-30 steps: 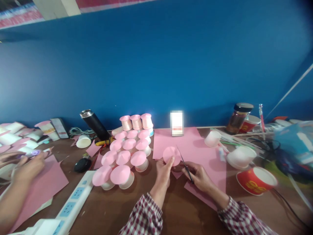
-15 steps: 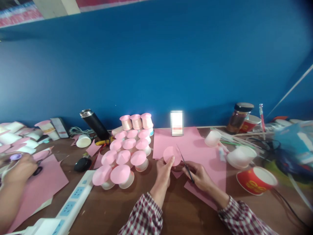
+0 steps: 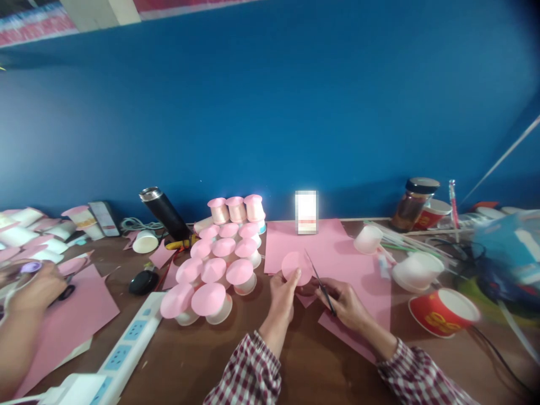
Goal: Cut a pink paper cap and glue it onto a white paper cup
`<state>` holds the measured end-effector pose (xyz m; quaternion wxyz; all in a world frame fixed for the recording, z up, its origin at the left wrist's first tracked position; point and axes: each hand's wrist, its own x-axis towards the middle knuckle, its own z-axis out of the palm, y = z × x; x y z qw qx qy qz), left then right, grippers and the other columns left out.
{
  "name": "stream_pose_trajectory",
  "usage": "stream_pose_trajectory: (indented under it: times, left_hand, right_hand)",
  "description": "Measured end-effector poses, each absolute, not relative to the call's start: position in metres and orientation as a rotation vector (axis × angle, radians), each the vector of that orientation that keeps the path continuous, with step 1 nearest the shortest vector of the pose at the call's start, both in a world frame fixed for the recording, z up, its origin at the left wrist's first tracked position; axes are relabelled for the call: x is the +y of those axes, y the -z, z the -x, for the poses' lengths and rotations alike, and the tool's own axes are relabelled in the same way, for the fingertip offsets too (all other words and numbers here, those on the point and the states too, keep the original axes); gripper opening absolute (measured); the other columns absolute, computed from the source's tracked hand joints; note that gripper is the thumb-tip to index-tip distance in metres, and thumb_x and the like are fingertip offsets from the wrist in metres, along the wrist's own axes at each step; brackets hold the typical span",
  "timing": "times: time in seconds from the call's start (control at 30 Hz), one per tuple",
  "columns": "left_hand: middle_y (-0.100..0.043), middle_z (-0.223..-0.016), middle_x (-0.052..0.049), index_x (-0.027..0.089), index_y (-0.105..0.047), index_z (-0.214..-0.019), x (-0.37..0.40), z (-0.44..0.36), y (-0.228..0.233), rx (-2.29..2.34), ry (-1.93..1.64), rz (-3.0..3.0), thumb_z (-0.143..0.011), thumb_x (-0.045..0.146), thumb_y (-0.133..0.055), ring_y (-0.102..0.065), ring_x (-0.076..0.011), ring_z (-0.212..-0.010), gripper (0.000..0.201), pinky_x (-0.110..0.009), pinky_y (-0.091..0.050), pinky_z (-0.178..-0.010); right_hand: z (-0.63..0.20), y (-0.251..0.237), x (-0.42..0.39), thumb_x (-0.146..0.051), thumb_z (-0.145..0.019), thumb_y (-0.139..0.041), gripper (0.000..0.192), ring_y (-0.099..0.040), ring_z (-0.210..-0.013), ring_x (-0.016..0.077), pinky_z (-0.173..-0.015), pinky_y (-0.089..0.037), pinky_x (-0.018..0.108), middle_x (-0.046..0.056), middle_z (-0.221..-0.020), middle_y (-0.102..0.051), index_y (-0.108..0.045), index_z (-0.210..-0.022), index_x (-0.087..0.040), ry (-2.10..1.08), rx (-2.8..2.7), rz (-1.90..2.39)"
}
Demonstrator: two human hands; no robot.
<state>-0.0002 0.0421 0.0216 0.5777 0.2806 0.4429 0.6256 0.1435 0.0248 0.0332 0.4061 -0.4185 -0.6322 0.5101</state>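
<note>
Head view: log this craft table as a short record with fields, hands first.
left hand: left hand holds a pink paper disc upright by its lower edge
right hand: right hand grips scissors, blades pointing up beside the disc
under the hands: pink paper sheets on a brown table
left of hands: cluster of pink-topped cups, power strip
right of hands: red paper bowl, dark-lidded jar
far left: another person's hand on pink paper

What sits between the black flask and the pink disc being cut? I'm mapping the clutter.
In the head view, pink-topped cups cluster between the flask and the disc.
</note>
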Motion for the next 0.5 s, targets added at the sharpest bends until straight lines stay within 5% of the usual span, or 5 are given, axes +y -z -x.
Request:
stream_pose_trajectory:
  times: [0.5]
  left_hand:
    - [-0.066, -0.067, -0.006, 0.010, -0.066, -0.077, 0.0440, 0.0033, -0.0197, 1.071, -1.487, -0.630, -0.061, 0.038, -0.076, -0.059, -0.0142, -0.058, 0.033, -0.026, -0.046, -0.059]
  right_hand:
    - [-0.1453, -0.0328, 0.0251, -0.045, -0.079, -0.060, 0.037, -0.063, -0.067, 0.0203, -0.062, -0.052, 0.028, 0.006, -0.075, -0.070, -0.070, -0.097, -0.014, -1.123, -1.670, 1.169]
